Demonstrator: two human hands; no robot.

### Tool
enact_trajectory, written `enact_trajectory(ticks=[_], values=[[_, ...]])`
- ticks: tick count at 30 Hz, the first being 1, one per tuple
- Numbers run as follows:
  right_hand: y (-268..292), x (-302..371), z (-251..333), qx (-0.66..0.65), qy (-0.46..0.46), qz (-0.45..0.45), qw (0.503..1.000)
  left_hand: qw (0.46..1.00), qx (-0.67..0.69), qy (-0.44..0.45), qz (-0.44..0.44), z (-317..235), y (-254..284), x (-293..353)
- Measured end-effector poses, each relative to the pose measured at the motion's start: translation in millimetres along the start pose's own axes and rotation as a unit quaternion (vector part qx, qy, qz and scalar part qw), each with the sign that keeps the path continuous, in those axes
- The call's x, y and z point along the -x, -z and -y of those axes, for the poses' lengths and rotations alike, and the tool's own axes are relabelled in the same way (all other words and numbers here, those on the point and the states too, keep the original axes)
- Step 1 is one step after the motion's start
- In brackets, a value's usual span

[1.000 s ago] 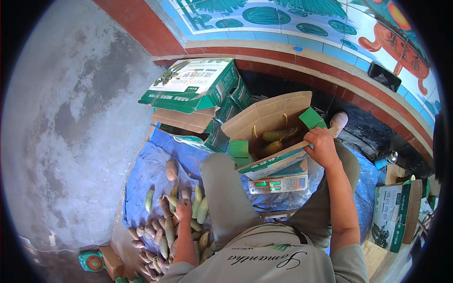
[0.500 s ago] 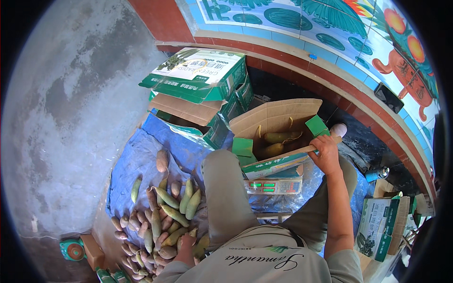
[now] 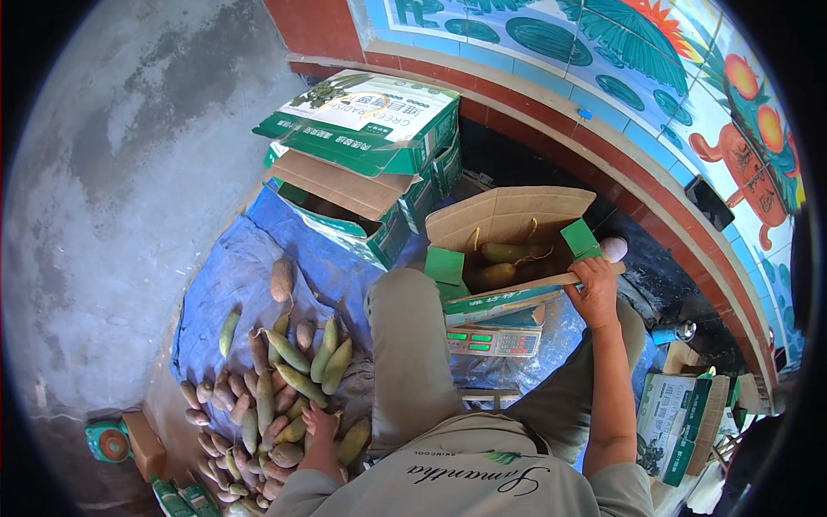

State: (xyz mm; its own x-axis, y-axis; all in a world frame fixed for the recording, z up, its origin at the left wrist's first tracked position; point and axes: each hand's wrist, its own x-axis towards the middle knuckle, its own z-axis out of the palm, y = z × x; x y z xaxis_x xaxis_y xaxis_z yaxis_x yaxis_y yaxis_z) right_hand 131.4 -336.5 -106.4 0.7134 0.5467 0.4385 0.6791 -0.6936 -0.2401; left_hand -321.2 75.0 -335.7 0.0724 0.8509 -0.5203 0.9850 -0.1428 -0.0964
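Observation:
My right hand (image 3: pixel 593 291) is closed round the near cardboard flap of an open green box (image 3: pixel 491 303), at its right end. Inside that box lie green radishes (image 3: pixel 508 252), and yellow cord handles show on its far flap. The box rests on a digital scale (image 3: pixel 493 342) with lit green displays, between my knees. My left hand (image 3: pixel 320 424) is over the heap of radishes (image 3: pixel 284 405) on my left, its fingers stretched out, touching or just above them. Nothing shows in its grasp.
A blue tarp (image 3: pixel 226 289) lies under the heap. Green and white cartons (image 3: pixel 370 112) stand beyond it by the tiled wall. More cartons (image 3: pixel 676 422) are at right, near a blue canister (image 3: pixel 674 333). A phone (image 3: pixel 709 203) rests on the ledge.
My left hand has shifted forward and left over the heap, its fingers now more outstretched. My right hand keeps hold of the flap. The whole view has turned slightly.

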Motion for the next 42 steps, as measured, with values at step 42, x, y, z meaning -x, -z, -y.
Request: enact_trajectory(ticks=[42], values=[[-9,-2,-12,0.059,0.040,0.071,0.995,0.989,-0.013,-0.133,0.058,-107,0,-55]])
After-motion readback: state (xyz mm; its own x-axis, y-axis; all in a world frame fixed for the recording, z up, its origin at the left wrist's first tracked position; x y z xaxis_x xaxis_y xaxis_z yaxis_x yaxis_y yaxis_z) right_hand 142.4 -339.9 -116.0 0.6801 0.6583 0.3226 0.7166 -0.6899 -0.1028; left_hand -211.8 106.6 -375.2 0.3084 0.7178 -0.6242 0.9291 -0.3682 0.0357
